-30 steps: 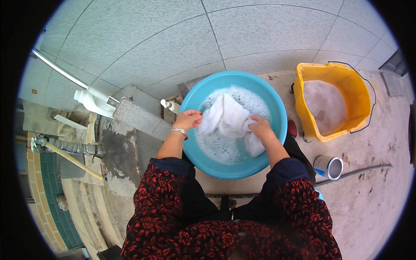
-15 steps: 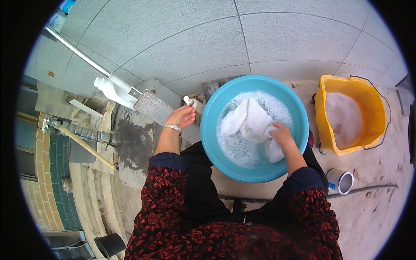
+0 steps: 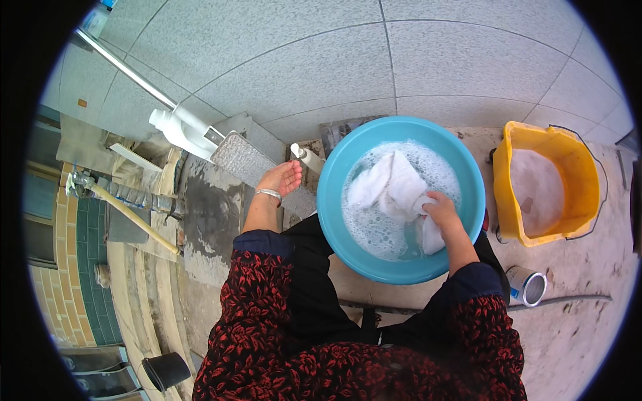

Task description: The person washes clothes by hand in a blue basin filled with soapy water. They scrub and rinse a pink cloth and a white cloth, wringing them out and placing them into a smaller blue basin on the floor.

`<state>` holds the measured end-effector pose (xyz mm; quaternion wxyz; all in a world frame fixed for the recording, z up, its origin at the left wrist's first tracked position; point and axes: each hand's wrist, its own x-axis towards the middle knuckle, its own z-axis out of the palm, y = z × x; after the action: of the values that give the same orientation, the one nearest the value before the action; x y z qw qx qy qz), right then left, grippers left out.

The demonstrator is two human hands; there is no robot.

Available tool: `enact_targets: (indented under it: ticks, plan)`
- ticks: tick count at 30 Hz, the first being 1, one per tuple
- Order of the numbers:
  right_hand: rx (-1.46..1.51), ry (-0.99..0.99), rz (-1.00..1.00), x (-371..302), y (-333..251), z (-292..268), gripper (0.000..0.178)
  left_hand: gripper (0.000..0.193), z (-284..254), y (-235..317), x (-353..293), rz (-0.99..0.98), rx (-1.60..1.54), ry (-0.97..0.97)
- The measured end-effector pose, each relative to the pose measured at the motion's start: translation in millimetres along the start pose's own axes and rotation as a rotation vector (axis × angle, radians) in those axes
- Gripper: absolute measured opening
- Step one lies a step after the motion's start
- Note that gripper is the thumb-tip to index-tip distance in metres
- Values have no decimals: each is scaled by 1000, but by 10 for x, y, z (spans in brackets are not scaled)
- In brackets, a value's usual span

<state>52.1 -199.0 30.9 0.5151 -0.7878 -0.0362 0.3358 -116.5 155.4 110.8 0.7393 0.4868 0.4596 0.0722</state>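
A white cloth (image 3: 404, 187) lies bunched in foamy water inside a round turquoise basin (image 3: 329, 214). My right hand (image 3: 441, 210) is closed on the cloth's right side, above the suds. To the left of the basin, my left hand (image 3: 281, 179) is held out, palm turned up and fingers stretched and slightly cupped; nothing shows in it. Just beyond its fingertips stands a white pump bottle (image 3: 311, 160), close to the basin's rim and partly hidden by it. A gap shows between those fingers and the pump head.
On the right is a yellow bucket (image 3: 513, 212) of cloudy water, with a can (image 3: 533, 289) nearer me by a dark hose (image 3: 575, 300). A flat mop (image 3: 249, 159) leans at left beside a white jug (image 3: 184, 136). The tiled wall (image 3: 321, 67) rises behind; a black bucket (image 3: 166, 371) stands lower left.
My left hand has drawn back slightly from the pump head, uncovering more of the bottle. My right hand keeps its grip on the cloth. The whole view has shifted a little.
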Motion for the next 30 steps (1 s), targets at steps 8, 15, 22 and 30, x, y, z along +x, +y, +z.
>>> enact_targets:
  ticks: [8,15,22,30]
  plan:
    - [25,-12,12,-16,-31,26,45,21,-6,0,148,11,5,-25]
    - [25,-40,1,-8,-9,28,43,23,-185,6,614,22,51,25]
    - [37,-61,6,-78,-94,18,43,33,-153,15,895,-25,129,89]
    - [-9,-65,-33,-141,-218,69,41,39,-331,0,1123,-31,125,84]
